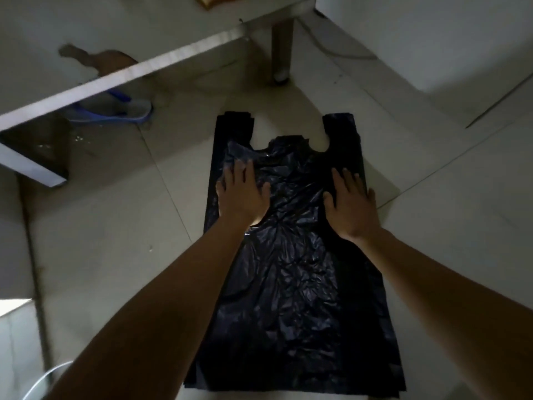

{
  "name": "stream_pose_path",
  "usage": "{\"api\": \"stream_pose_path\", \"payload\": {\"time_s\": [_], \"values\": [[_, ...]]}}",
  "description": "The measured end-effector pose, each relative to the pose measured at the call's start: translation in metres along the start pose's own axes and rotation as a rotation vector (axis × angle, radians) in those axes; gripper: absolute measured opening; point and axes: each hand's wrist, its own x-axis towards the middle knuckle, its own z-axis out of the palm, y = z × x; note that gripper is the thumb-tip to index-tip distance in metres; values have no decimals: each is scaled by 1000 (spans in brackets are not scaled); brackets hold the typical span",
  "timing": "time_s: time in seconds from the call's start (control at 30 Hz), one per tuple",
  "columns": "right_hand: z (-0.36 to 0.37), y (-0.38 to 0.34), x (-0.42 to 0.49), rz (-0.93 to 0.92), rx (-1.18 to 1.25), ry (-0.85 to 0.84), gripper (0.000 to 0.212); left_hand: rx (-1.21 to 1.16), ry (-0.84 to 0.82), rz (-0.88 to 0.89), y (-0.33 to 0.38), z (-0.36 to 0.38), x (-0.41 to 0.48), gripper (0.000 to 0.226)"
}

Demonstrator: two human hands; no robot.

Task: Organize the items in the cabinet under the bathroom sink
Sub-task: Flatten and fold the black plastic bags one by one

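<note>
Pressing down from the head view, both hands lie flat with fingers straight and slightly spread on a black bag (288,284). The left hand (242,194) is on its upper left part and the right hand (350,206) on its upper right, just below the two handles (235,122). The bag lies flat on the floor (129,226), handles pointing away from the person, its middle heavily wrinkled. Its edges look layered, so it may be a stack rather than one bag; I cannot tell.

Likely step: smoothing it before folding. The film is thin and the tiles are smooth, so a hard forward push could make the bag slide or bunch instead of flattening. If there are several layers, uneven pressure from the two hands could skew them. Something glints on the dark patch at left, possibly wet; a bag dragged that way could pick it up.

The room is dim. Pale floor tiles run diagonally. A metal-edged panel (124,79) crosses the upper left, with a blue slipper (115,111) beneath it and a metal leg (281,47) beyond. A white cord (43,379) curves in at lower left.
</note>
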Motion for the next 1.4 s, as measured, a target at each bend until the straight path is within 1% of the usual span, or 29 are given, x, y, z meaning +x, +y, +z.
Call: {"api": "stream_pose_path", "payload": {"time_s": [0.03, 0.07, 0.17, 0.2, 0.27, 0.37, 0.43, 0.5, 0.57, 0.63, 0.73, 0.8, 0.83, 0.87, 0.93, 1.0, 1.07, 1.1, 1.17, 1.2, 1.27, 1.33, 1.4], "values": [[13, 3, 2, 2, -23, -3, 64, 13, -18, -37, -9, 17, 2, 76], [23, 7, 1, 6, -39, 0, 67, 21, -3, -54, -19, 29, 1, 77], [44, 12, -6, 4, -73, 51, 73, 65, 126, -36, -40, 47, -10, 78], [47, 10, -9, 10, -66, 81, 73, 79, 141, -42, -43, 49, -12, 78], [44, 4, -9, 21, -25, 156, 74, 83, 182, -58, -42, 47, -11, 78], [32, -1, 12, 6, 15, 266, 72, -1, 316, -32, -32, 30, 11, 75], [26, -2, 37, 9, 1, 278, 72, -11, 355, 4, -26, 18, 36, 74], [25, 1, 59, 31, -21, 209, 73, 16, 288, 20, -25, 13, 60, 77], [31, 8, 70, 54, -51, 121, 76, 55, 163, 4, -32, 19, 74, 80], [37, 13, 72, 60, -75, 89, 78, 74, 107, -25, -41, 27, 78, 82], [34, 10, 74, 54, -86, 117, 78, 127, 166, -47, -39, 29, 79, 82], [30, 8, 79, 28, -88, 186, 75, 149, 234, -12, -30, 26, 82, 80], [30, 9, 83, 6, -92, 214, 74, 140, 243, 14, -27, 25, 85, 79], [30, 11, 87, -10, -97, 210, 74, 122, 227, 28, -26, 26, 87, 79], [32, 16, 94, -10, -100, 141, 75, 109, 187, 19, -29, 31, 91, 80], [33, 18, 98, 5, -105, 85, 75, 121, 183, 2, -34, 34, 92, 80], [28, 16, 100, 19, -93, 82, 75, 136, 178, -13, -32, 33, 93, 78], [24, 13, 102, 16, -79, 109, 74, 144, 183, -21, -29, 31, 92, 77], [14, 6, 101, -22, -55, 219, 71, 125, 215, -26, -14, 25, 84, 74], [10, 1, 97, -44, -36, 269, 70, 98, 235, -17, -4, 24, 75, 73], [13, -14, 75, -83, 24, 313, 67, 40, 259, 33, 17, 35, 45, 71], [29, -26, 39, -119, 38, 283, 65, 22, 230, 86, 30, 53, 13, 69], [48, -26, 14, -128, -18, 189, 67, 55, 191, 98, 21, 66, -4, 69]]}}
